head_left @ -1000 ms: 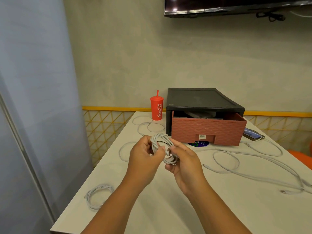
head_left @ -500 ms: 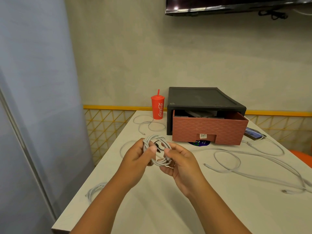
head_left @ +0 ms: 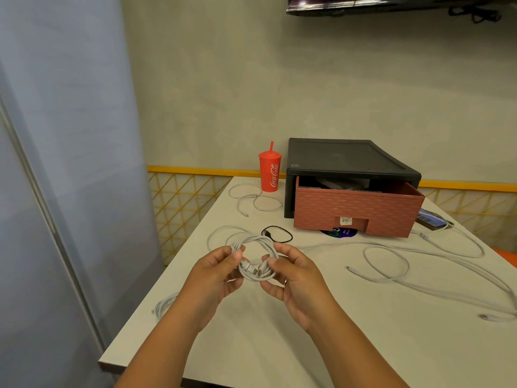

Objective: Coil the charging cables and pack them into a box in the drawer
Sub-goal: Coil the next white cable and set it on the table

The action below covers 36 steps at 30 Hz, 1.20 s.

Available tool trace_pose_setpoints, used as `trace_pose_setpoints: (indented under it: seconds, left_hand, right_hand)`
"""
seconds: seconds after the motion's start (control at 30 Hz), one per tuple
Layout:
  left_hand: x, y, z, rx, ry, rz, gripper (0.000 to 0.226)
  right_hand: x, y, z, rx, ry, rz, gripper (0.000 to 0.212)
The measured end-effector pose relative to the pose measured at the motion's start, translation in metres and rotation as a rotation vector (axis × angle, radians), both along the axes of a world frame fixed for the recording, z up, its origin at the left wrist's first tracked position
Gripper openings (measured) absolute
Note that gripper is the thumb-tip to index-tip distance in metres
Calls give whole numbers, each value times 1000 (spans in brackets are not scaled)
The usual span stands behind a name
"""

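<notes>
A white charging cable wound into a coil (head_left: 256, 242) hangs above the table between both hands. My left hand (head_left: 215, 273) pinches its left side and my right hand (head_left: 296, 275) pinches its right side, with the plug ends near my fingertips. Behind stands a black drawer unit (head_left: 344, 161) with its brick-red drawer (head_left: 355, 211) pulled open; something dark lies inside, and I cannot make out a box. Loose white cables (head_left: 397, 264) sprawl on the right of the white table (head_left: 363, 331).
A small black cable loop (head_left: 277, 233) lies in front of the drawer. Another white cable (head_left: 254, 201) lies beside a red Coca-Cola cup (head_left: 270, 172). A coiled white cable (head_left: 165, 305) sits near the table's left edge. A phone (head_left: 430, 219) rests right of the drawer.
Both hands have lowered slightly with the coil and turned it flatter, its loop now open toward me. The black cable loop behind, hidden before, is now visible.
</notes>
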<state>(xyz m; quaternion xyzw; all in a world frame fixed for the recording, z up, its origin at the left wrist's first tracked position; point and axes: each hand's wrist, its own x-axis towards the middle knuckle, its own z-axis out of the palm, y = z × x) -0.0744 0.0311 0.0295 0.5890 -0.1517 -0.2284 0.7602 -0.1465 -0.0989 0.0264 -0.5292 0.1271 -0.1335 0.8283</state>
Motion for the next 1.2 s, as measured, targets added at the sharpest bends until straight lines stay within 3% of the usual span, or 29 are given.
trace_pose_setpoints:
  seconds: [0.37, 0.8, 0.97, 1.13, 1.2]
  left_hand:
    - [13, 14, -8, 3, 25, 145, 11]
    - [20, 33, -17, 98, 87, 134, 14]
    - [21, 36, -27, 196, 22, 138, 11]
    - [25, 42, -39, 560, -216, 262, 13]
    - [26, 45, -46, 704, -331, 269, 11]
  right_hand:
    - [11, 8, -11, 26, 50, 28, 28]
    - [18, 18, -24, 6, 33, -8, 24]
    - [17, 23, -39, -211, 75, -40, 40]
    - [13, 27, -54, -636, 234, 75, 83]
    - [10, 31, -59, -787, 254, 121, 79]
